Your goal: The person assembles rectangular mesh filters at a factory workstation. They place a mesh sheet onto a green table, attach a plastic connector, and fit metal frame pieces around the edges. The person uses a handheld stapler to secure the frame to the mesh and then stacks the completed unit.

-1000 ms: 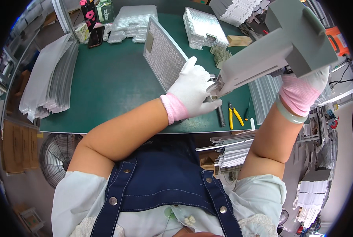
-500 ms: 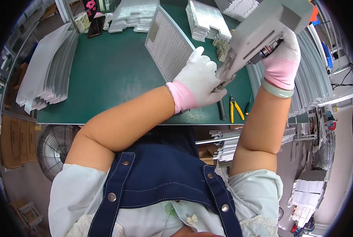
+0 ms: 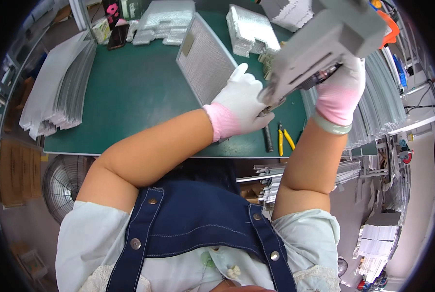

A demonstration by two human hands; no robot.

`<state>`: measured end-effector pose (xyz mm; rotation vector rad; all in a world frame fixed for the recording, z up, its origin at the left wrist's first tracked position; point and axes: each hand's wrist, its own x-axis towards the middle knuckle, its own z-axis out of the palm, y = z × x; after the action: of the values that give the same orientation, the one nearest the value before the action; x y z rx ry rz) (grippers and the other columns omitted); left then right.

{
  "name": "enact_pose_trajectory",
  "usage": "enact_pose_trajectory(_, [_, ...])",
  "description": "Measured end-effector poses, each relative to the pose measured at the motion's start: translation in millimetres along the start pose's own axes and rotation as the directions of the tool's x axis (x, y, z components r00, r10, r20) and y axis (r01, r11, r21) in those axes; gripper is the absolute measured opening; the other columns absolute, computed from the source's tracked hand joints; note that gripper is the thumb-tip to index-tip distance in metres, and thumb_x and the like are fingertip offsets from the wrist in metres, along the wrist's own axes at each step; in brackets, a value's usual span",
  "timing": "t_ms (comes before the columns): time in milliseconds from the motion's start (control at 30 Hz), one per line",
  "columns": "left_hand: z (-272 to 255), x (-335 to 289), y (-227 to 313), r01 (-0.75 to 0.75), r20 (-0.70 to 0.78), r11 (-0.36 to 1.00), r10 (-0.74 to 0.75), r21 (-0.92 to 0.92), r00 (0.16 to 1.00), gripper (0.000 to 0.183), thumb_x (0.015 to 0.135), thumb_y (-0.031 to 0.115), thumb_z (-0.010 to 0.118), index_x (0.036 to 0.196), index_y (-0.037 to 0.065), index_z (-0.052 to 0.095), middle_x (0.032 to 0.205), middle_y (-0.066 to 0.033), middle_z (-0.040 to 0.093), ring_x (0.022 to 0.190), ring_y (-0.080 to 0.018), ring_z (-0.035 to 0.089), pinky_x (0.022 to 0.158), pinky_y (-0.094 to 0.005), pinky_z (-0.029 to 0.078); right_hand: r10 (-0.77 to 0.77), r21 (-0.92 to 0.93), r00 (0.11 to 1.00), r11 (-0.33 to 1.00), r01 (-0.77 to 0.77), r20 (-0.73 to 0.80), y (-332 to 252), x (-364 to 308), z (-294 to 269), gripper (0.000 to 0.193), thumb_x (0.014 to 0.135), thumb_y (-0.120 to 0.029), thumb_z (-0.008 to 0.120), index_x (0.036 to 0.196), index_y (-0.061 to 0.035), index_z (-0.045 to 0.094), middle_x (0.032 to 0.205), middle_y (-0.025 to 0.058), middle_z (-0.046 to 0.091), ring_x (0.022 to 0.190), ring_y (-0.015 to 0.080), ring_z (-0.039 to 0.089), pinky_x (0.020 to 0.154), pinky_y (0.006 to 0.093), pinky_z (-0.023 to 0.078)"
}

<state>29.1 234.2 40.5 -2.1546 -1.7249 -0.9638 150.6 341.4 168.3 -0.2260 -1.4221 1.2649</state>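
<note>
Framed mesh panel (image 3: 205, 61) stands tilted over the desk (image 3: 129, 97), left hand (image 3: 238, 104) gripping its near end; exact finger contact hidden. Right hand (image 3: 348, 80) is closed on the grey tool (image 3: 319, 53), handle mostly hidden. Panel looks light, stiff-framed, mesh easily dented: hold by the rim. Tool looks bulky, probably top-heavy: hold at the handle. Panel's long edge runs far-left to near-right; tool's long axis slopes down-left, nose at the left fingers.
</note>
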Motion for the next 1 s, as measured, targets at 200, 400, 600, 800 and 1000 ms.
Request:
enact_pose_trajectory(200, [-14, 0, -1, -0.007, 0.152, 0.998, -0.003, 0.064, 0.988, 0.044, 0.083, 0.044, 0.066, 0.114, 0.012, 0.067, 0.111, -0.0082, 0.063, 0.121, -0.0349, 0.051, 0.109, -0.0520, 0.030, -0.074, -0.032, 0.996, 0.997, 0.073, -0.040, -13, -8, 25, 0.017, 0.088, -0.013, 0.070, 0.098, -0.0078, 0.057, 0.078, -0.0007, 0.058, 0.063, 0.0075, 0.055, 0.058, 0.0242, 0.046])
enact_pose_trajectory(400, [-32, -12, 8, -0.146, 0.481, 0.968, 0.031, 0.203, 0.876, 0.026, 0.074, 0.032, 0.062, 0.083, 0.008, 0.070, 0.085, -0.0126, 0.068, 0.094, -0.0317, 0.063, 0.101, -0.0473, 0.036, -0.062, -0.002, 0.979, 0.998, 0.063, -0.194, -26, -2, -7, 0.018, 0.094, -0.020, 0.068, 0.104, -0.0079, 0.062, 0.084, -0.0007, 0.063, 0.064, 0.0064, 0.056, 0.060, 0.0223, 0.047])
enact_pose_trajectory(600, [4, -61, -60, 0.129, 0.617, 0.972, -0.226, 0.198, 0.754, 0.050, 0.078, 0.052, 0.070, 0.094, 0.005, 0.068, 0.098, -0.0182, 0.065, 0.097, -0.0356, 0.063, 0.096, -0.0452, 0.042, -0.072, -0.314, 0.973, 0.949, 0.000, -0.219, -27, -26, -5, 0.022, 0.090, -0.019, 0.074, 0.100, -0.0074, 0.058, 0.076, -0.0023, 0.057, 0.061, 0.0033, 0.050, 0.054, 0.0211, 0.042])
enact_pose_trajectory(800, [-30, -129, -230, 0.667, 0.226, 0.404, -0.913, 0.626, 0.341, 0.063, 0.083, 0.054, 0.066, 0.123, 0.005, 0.067, 0.123, -0.0204, 0.066, 0.117, -0.0352, 0.063, 0.097, -0.0477, 0.049, 0.069, -0.233, 0.971, 0.965, -0.123, -0.228, -24, -66, -23, 0.030, 0.094, -0.019, 0.067, 0.119, -0.0053, 0.057, 0.083, 0.0002, 0.064, 0.064, 0.0048, 0.055, 0.058, 0.0201, 0.044])
enact_pose_trajectory(1000, [-82, -85, -226, 0.509, 0.530, 0.708, -0.705, 0.489, 0.471, 0.060, 0.080, 0.051, 0.071, 0.113, 0.000, 0.070, 0.118, -0.0219, 0.068, 0.110, -0.0341, 0.066, 0.097, -0.0395, 0.050, -0.009, -0.369, 0.962, 0.924, -0.097, -0.274, -21, -80, -43, 0.029, 0.093, -0.019, 0.069, 0.115, -0.0041, 0.058, 0.085, 0.0003, 0.062, 0.069, 0.0065, 0.055, 0.065, 0.0232, 0.046])
